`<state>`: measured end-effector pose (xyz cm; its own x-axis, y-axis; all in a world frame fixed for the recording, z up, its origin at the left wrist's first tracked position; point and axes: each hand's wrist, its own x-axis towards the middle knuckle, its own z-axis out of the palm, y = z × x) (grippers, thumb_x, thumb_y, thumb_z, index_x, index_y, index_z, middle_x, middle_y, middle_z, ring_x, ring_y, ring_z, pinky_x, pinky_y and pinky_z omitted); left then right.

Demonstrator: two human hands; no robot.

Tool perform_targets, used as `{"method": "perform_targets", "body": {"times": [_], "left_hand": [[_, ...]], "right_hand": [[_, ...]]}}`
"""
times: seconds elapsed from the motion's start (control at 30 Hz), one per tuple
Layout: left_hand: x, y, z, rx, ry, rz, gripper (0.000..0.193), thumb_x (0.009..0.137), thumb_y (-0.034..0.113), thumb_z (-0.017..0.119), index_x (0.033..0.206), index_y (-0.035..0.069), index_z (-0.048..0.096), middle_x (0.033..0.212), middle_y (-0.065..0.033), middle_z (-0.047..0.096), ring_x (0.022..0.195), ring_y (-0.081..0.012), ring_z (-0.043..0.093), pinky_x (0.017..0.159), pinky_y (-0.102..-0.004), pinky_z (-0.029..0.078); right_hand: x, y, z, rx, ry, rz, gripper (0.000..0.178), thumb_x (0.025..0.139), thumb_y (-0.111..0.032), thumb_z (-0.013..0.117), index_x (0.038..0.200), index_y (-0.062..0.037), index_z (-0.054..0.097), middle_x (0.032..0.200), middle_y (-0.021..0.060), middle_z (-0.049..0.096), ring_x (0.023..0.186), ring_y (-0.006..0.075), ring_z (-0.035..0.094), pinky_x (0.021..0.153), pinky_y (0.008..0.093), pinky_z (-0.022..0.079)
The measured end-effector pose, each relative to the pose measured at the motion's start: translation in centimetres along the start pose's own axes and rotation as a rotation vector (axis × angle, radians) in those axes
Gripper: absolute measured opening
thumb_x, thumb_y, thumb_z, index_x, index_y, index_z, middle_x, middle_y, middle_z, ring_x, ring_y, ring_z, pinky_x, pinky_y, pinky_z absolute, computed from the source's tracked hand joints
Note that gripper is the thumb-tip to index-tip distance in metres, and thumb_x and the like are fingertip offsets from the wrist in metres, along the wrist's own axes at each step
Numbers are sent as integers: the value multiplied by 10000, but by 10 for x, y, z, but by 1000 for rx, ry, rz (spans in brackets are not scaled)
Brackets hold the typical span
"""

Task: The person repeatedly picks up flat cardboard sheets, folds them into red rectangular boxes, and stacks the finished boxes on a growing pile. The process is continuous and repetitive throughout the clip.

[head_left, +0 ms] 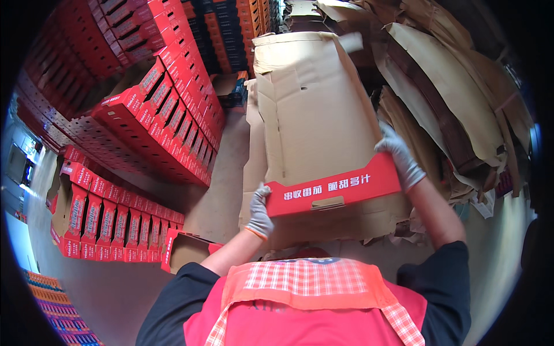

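Observation:
A cardboard box blank [323, 109] lies before me, plain brown over most of its length, with a red printed end panel [346, 188] nearest my body. My left hand [261, 209], in a pale grey glove, is closed on the left end of that red panel. At its right end, my right hand [398, 154], gloved alike, grips the edge with the fingers over the brown side. A pale flap [351, 42] at the far right corner is smeared by motion. Whether the blank's long sides are folded up is hard to tell. More flat brown cardboard [254, 167] lies under it.
Tall stacks of red printed boxes [196, 86] rise at the left, with a lower row of red boxes [109, 222] nearer me. An open red box [187, 254] sits by my left elbow. Bulky flattened cardboard [444, 75] leans at the right. Dark and orange boxes [231, 29] stand behind.

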<state>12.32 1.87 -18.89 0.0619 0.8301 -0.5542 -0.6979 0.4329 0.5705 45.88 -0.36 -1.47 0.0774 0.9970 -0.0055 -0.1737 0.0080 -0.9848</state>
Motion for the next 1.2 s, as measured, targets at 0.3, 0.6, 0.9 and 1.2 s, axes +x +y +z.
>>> {"method": "perform_targets", "body": {"times": [0.3,0.6,0.9,1.2], "left_hand": [[-34,-59,6,601,-745,-598,163,916,202,541,929,46,586,961,-160,648,966,-345,632,923,-515,508],[-146,106,145,1849,-618,1680,984,597,683,754,1230,-51,583,1324,-262,514,1268,-450,450,1096,-620,269],[-100,133,209,2022,-851,1368,964,565,845,681,957,-34,634,934,-181,610,930,-325,584,891,-410,441],[-102,123,193,1787,-825,1469,943,541,809,718,967,-27,617,940,-184,582,920,-330,567,891,-424,432]], "right_hand": [[-26,-93,165,-1541,-368,-592,689,697,-252,740,1323,-46,538,1305,332,541,1140,453,589,979,428,486],[37,-61,146,-1066,286,-792,360,834,-267,710,1099,-48,602,994,183,697,865,347,690,775,399,546],[0,-92,89,-1313,139,-520,228,903,-281,649,855,-58,658,706,155,671,689,315,688,626,399,533],[34,-86,115,-1714,-170,-772,197,887,-226,573,887,-32,606,760,194,662,761,354,663,715,482,498]]}}
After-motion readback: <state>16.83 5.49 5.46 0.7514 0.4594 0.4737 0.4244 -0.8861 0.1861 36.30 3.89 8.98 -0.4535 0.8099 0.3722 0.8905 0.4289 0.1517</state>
